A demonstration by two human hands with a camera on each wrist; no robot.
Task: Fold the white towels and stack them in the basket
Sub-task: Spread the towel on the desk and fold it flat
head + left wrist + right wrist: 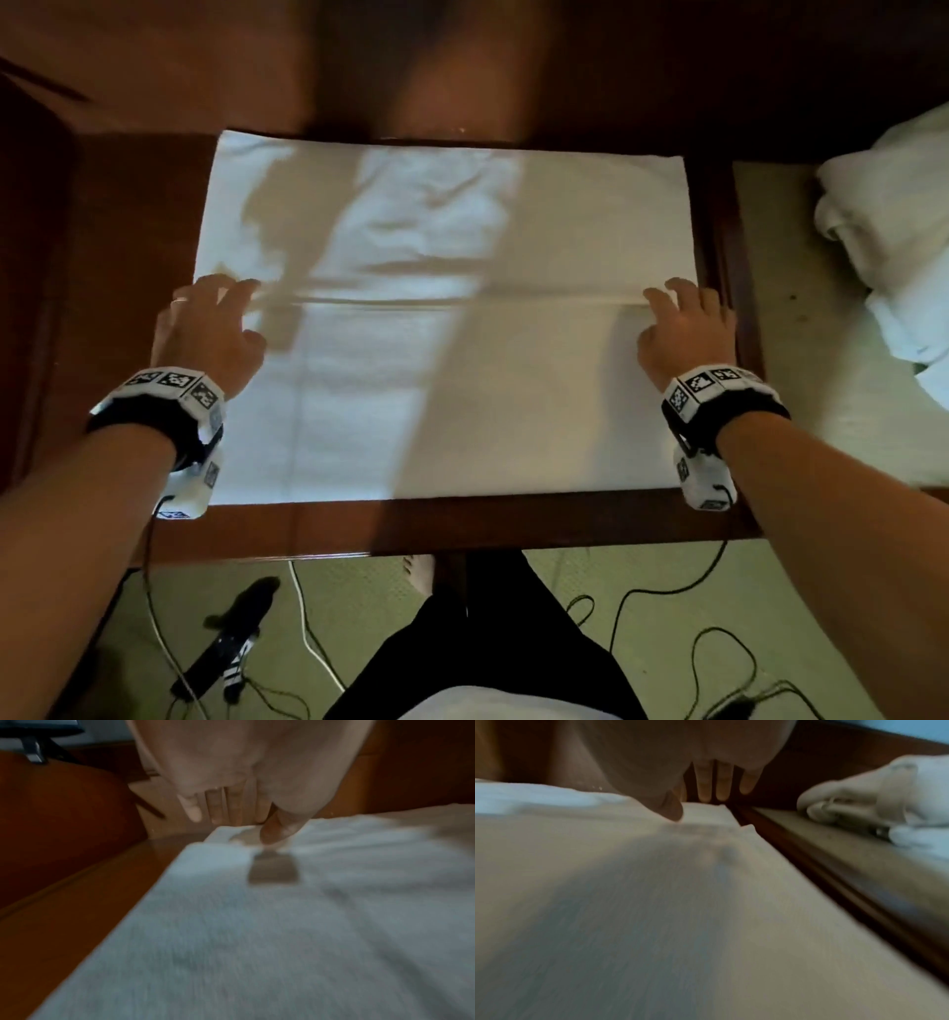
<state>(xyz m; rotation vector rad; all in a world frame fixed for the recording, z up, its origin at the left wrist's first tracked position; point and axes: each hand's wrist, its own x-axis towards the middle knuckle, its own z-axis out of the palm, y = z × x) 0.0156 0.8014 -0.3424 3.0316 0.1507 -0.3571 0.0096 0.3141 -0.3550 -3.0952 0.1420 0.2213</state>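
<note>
A: Where does the large white terry towel lie?

B: Flat on the dark reddish wooden tabletop, covering most of its middle. Its near half is doubled over, and the folded edge runs across from nine o'clock to three o'clock about halfway up the cloth.

A: And the left hand?

B: At the nine o'clock end of that folded edge. The left wrist view shows its thumb on top of the towel's corner, with the fingers reaching past the edge, fairly straight. It looks like a light pinch of the corner, though the picture is blurred and the grip cannot be told for sure.

A: The right hand?

B: At the three o'clock end of the same edge. Its thumb touches the top of the cloth, and the fingers hang beyond the towel's side. Again the grip is blurred; a pinch or a mere touch, I cannot tell.

A: Anything else about?

B: A heap of crumpled white towels sits at three o'clock, off the tabletop, on a pale surface. At six o'clock, black cables trail over the greenish floor.
</note>
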